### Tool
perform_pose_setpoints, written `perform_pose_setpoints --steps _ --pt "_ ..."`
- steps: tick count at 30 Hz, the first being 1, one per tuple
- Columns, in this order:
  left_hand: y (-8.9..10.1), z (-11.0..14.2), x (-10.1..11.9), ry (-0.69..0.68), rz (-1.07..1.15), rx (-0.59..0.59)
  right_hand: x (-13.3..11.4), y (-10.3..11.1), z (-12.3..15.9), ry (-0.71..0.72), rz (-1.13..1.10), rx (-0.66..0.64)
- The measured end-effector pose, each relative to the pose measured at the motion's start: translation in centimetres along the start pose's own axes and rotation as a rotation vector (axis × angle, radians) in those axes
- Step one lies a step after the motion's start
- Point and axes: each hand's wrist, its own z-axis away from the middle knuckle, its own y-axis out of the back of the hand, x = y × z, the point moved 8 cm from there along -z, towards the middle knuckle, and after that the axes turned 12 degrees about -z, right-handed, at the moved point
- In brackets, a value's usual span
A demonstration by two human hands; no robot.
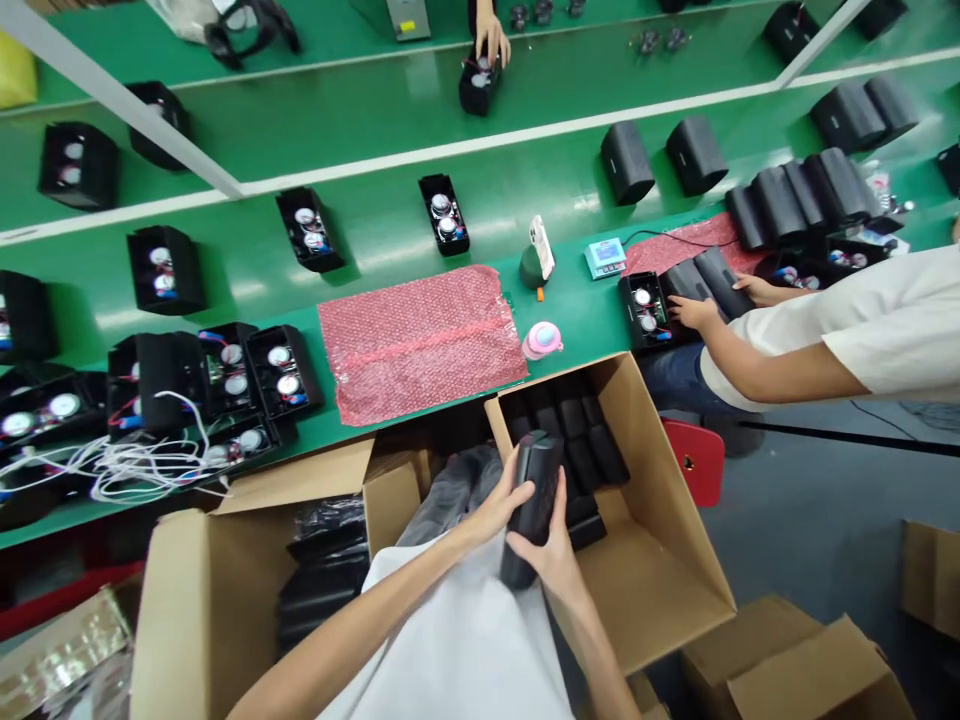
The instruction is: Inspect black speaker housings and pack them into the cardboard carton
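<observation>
A black speaker housing [534, 490] is held between both my hands, in front of my lap. My left hand [501, 505] wraps its left side, thumb across the front. On the right side my right hand [551, 545] grips it lower down, the thumb also over the front. Just beyond and to the right stands an open cardboard box [652, 560], with several black housings [577, 425] packed in its far part. A sheet of pink bubble wrap [427, 345] lies on the green bench ahead of me.
Open speaker units [283, 370] and a heap of white cables [150, 455] crowd the bench's left. Another cardboard box [176, 600] holds black pieces at my left. A co-worker's hands [697, 310] hold housings at right; another person's hand [491, 40] touches a unit across the line.
</observation>
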Motion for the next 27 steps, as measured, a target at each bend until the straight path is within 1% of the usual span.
perform_pose_setpoints --steps 1,3,5,7,8,10,11,13,15,17,19,21,24,27 --pt "-0.7 -1.7 -0.8 0.019 -0.023 -0.022 0.9 2.0 -1.7 -0.013 0.055 0.035" --pt "-1.5 -4.3 -2.4 0.056 -0.080 -0.022 3.0 7.0 -6.3 -0.077 0.185 0.118" --pt "-1.4 -5.2 -4.0 0.092 -0.128 0.021 5.3 12.7 -12.1 -0.167 0.314 0.225" --pt "-0.5 -4.1 -5.9 0.145 -0.158 0.074 7.3 18.0 -18.3 -0.260 0.459 0.309" --pt "0.3 -3.0 -7.1 0.186 -0.171 0.102 8.2 20.1 -21.4 -0.291 0.529 0.326" --pt "2.6 0.0 -10.0 0.304 -0.203 0.176 9.8 23.0 -26.9 -0.322 0.643 0.310" --pt "4.2 1.7 -11.7 0.379 -0.222 0.226 10.6 23.9 -29.2 -0.325 0.685 0.285" --pt "7.7 5.5 -15.1 0.538 -0.263 0.345 12.3 24.9 -32.4 -0.321 0.747 0.235" --pt "10.9 9.1 -18.1 0.677 -0.298 0.463 13.8 25.5 -34.1 -0.306 0.801 0.207" --pt "13.0 12.2 -20.3 0.784 -0.317 0.550 15.1 25.9 -34.8 -0.290 0.851 0.206" --pt "13.8 14.8 -21.9 0.859 -0.316 0.598 16.1 26.1 -35.2 -0.276 0.889 0.215" --pt "13.5 16.6 -23.0 0.898 -0.298 0.610 16.7 25.9 -35.3 -0.255 0.906 0.231" --pt "12.6 18.1 -24.0 0.890 -0.263 0.621 16.5 25.1 -35.2 -0.204 0.898 0.284" --pt "12.1 19.0 -25.0 0.856 -0.227 0.667 15.3 24.2 -34.9 -0.147 0.859 0.354"
